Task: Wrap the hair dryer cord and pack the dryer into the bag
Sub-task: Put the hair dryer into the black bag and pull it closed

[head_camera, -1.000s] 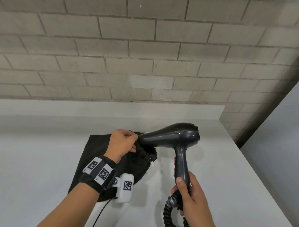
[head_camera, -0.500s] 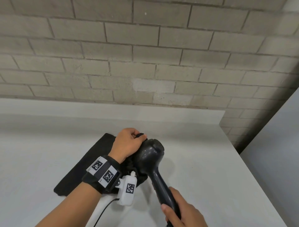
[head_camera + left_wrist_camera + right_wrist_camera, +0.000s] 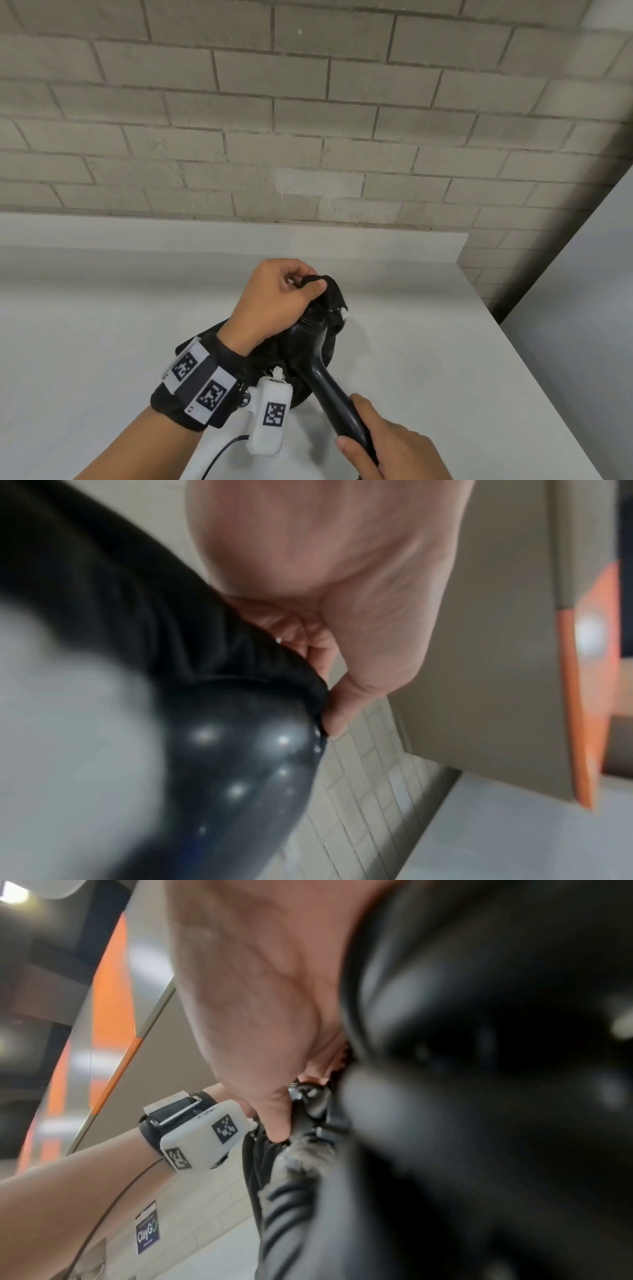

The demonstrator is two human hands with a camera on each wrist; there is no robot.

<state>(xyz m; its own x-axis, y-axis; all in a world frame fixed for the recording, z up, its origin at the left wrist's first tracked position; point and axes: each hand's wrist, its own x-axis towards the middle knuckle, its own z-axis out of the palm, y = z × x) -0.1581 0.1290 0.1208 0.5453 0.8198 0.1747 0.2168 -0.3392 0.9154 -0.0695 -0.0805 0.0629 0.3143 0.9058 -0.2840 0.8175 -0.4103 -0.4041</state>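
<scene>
A dark grey hair dryer (image 3: 318,368) stands head-down in the mouth of a black cloth bag (image 3: 330,301) on the white counter. Only its handle and the back of its body stick out. My left hand (image 3: 274,305) pinches the bag's rim and pulls it up over the dryer's body (image 3: 240,772); thumb and fingers (image 3: 337,712) hold the hem. My right hand (image 3: 383,445) grips the lower end of the handle at the bottom of the head view. The coiled cord (image 3: 284,1213) hangs under that hand, mostly hidden.
The white counter (image 3: 102,342) runs left and back to a raised ledge against a grey brick wall (image 3: 308,120). Its right edge (image 3: 534,377) drops off beside a pale panel. A thin cable (image 3: 219,455) trails from the left wrist camera.
The dryer has tipped from level to nozzle-down and gone into the bag's mouth. My left hand has lifted the rim up around its body; my right hand has pushed the handle forward.
</scene>
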